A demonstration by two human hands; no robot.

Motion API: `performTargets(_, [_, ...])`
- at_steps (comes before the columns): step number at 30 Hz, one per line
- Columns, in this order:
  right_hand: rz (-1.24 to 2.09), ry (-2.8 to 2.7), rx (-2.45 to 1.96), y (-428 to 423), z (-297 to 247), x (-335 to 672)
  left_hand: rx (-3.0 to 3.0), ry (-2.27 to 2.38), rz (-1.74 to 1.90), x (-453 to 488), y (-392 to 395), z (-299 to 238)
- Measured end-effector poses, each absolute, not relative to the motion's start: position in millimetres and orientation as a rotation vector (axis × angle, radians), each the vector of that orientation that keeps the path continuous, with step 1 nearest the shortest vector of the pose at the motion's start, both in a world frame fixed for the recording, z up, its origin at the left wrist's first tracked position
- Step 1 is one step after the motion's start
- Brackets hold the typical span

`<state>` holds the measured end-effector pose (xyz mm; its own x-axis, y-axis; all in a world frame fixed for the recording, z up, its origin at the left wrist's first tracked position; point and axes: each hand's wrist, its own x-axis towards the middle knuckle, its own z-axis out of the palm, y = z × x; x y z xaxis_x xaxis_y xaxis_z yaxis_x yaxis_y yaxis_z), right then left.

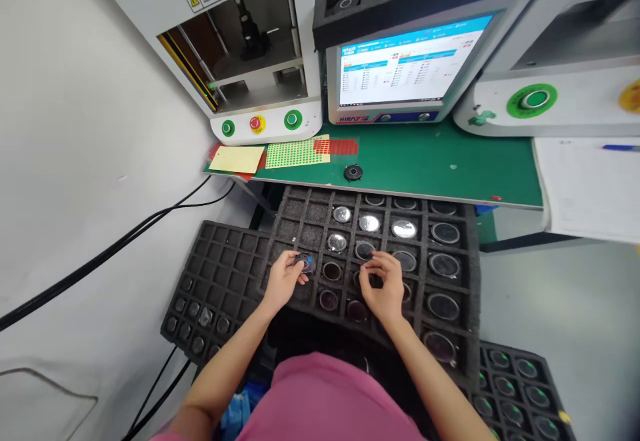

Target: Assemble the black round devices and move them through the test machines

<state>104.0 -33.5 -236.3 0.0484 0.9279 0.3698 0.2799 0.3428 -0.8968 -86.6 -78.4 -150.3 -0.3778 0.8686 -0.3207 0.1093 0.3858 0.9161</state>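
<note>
A black foam tray (300, 209) with square pockets rests across my lap; many pockets hold round glass-topped discs. My left hand (283, 280) pinches one small round part with a blue spot (306, 263) over the tray's left pockets. My right hand (384, 284) hovers over the middle pockets, fingertips bent down onto a disc (371, 272) there. Shiny discs such as one at the tray's far rows (369, 223) lie beyond both hands.
A green bench (425, 161) carries a lone black disc (353, 172), sticker sheets (295, 152), a monitor (405, 68) and a machine with green and red buttons (257, 123). More foam trays sit at lower left (210, 274) and lower right (520, 394). Cables run along the left floor.
</note>
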Motion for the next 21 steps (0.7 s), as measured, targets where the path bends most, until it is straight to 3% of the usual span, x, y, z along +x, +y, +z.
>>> performTargets(7, [0.724, -1.425, -1.108, -49.3, -244.2, 104.4, 1.495, 1.885, 1.015, -84.9, 11.9, -169.3])
performTargets(12, [0.738, -1.378, -1.051, -51.6, -239.5, 101.2, 1.924, 1.927, 0.746, -72.6, 78.2, -186.5])
performTargets(21, [0.739, -1.353, -1.027, -52.2, -233.1, 101.6, 2.244, 1.954, 0.353, -61.8, 88.5, -194.1])
